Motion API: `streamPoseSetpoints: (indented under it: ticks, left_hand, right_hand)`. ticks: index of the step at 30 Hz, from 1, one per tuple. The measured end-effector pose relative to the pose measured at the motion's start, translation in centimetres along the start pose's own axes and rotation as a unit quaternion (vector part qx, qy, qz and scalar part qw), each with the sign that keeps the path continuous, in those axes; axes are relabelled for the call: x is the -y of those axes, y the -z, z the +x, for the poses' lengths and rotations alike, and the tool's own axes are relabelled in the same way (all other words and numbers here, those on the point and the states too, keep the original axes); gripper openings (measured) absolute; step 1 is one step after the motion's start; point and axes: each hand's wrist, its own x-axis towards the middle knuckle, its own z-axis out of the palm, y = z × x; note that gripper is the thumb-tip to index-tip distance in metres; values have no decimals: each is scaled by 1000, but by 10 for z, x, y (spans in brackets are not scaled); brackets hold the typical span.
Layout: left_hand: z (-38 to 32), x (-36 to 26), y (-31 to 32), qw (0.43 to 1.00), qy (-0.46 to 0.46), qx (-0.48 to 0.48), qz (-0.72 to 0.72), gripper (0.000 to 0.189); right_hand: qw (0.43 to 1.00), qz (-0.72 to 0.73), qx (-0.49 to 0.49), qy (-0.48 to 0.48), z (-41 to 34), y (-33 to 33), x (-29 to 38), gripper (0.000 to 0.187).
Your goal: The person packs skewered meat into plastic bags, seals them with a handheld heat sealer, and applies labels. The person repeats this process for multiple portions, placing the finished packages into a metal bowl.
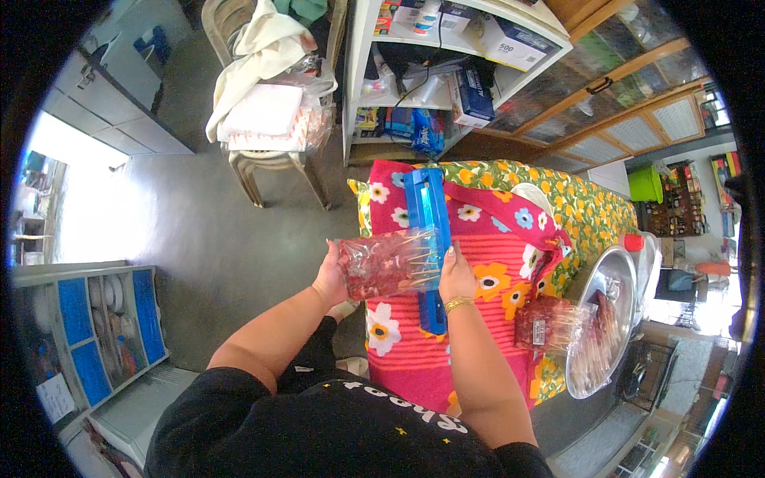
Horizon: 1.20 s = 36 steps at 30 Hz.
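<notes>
A clear plastic bag of skewered red meat [379,266] is stretched between my hands, its bare stick ends pointing right. My left hand [333,276] grips the meat-filled end. At the stick end, my right hand [457,276] holds the plastic edge. Beneath that end lies a long blue bag sealer [427,194], partly covered by the bag. It rests on a pink flowered towel [388,397]. To the right, another bagged pack of meat skewers [541,325] bears a printed label. Beside it, more meat skewers [597,349] lie in an oval metal tray [621,264].
The towel covers part of a table with an orange-patterned tablecloth [597,200]. Left of the table's far end stands a plastic chair [248,170] piled with cloth and plastic bags. A white shelf [352,95] with boxes adjoins the far end. A red cup [633,242] sits near the tray.
</notes>
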Motion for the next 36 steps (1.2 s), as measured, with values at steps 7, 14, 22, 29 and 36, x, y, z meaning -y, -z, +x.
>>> streamPoseSetpoints:
  ticks: [7, 14, 22, 29, 36]
  left_hand:
    - [0, -1, 7, 999, 24, -8, -37, 96]
    - [1, -2, 4, 999, 24, 25, -35, 96]
    - [1, 1, 6, 998, 30, 39, -46, 95]
    - [7, 6, 23, 996, -2, 54, 75, 55]
    - [15, 3, 28, 996, 32, 54, 59, 51]
  right_hand:
    - [1000, -6, 21, -8, 2, -1, -2, 64]
    - [1000, -5, 23, -16, -2, 6, 3, 64]
    - [1000, -10, -14, 10, -1, 1, 0, 60]
    - [1000, -21, -12, 12, 1, -3, -3, 60]
    - [997, 47, 55, 35, 7, 28, -1, 64]
